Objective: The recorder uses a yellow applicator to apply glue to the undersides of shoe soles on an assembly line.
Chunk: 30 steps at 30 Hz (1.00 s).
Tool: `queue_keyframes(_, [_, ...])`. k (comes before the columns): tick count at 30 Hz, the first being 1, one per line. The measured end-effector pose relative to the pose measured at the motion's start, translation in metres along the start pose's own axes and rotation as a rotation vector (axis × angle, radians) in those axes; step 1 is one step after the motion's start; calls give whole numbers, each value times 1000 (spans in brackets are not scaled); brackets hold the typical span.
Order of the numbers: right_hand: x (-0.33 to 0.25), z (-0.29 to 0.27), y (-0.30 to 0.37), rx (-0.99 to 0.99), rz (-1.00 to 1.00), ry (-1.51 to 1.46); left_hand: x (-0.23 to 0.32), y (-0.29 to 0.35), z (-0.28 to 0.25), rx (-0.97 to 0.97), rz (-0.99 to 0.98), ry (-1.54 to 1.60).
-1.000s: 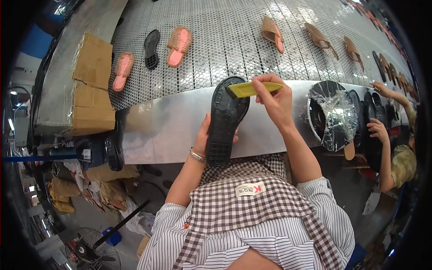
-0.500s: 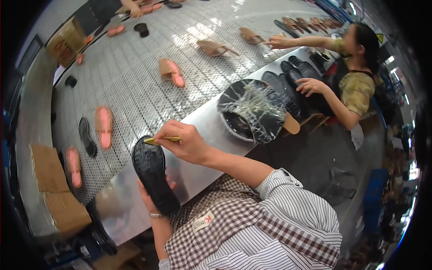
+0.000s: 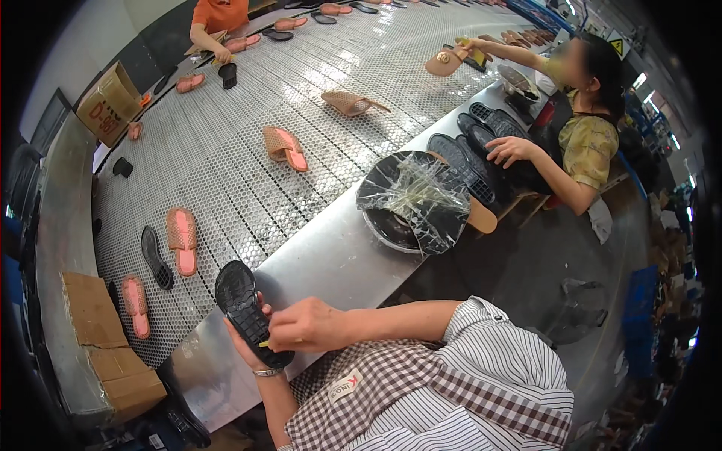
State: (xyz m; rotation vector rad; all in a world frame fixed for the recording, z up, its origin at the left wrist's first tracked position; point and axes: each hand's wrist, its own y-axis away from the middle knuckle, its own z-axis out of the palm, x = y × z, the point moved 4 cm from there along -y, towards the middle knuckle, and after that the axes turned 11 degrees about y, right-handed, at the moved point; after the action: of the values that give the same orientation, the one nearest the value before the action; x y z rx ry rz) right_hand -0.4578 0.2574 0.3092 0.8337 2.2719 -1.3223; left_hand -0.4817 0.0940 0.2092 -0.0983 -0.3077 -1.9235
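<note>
Head view: the left hand [image 3: 244, 347] cups a black rubber shoe sole with a ridged tread [image 3: 244, 308] from beneath, its fingers curled around the sole's lower end, holding it tilted above the near edge of the shiny steel desk [image 3: 323, 259]. The right hand [image 3: 308, 325] lies across the sole's lower part, fingers pressed together and pinching a small yellow tool [image 3: 264, 343] (only its tip shows) against the tread. Just beyond the desk runs a perforated grey conveyor belt [image 3: 241, 150] carrying pink sandals [image 3: 181, 239] and a loose black sole [image 3: 156, 257], with brown cardboard boxes [image 3: 105, 349] to the left. Further right on the desk sits a round black dish covered with crinkled clear film [image 3: 417, 199]. Beside it, another person's hand [image 3: 508, 150] rests on a row of black soles [image 3: 474, 154], well apart from the held sole.
</note>
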Motion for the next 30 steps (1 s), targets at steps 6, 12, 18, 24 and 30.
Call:
queue_keyframes(6, [42, -5, -26, 26, 398, -191, -18, 8, 19, 21, -11, -63])
queue_keyframes(12, [0, 16, -11, -3, 42, 81, 3, 9, -2, 167, 97, -86])
queue_keyframes(18, [-19, -2, -12, -15, 69, -70, 17, 6, -1, -6, 87, 8])
queue_keyframes(24, [0, -24, -16, 92, 230, -327, 45, 37, 4, -37, 216, 29])
queue_keyframes(30, [54, -4, 38, 139, 837, -715, 99, 136, -9, -73, 410, -125])
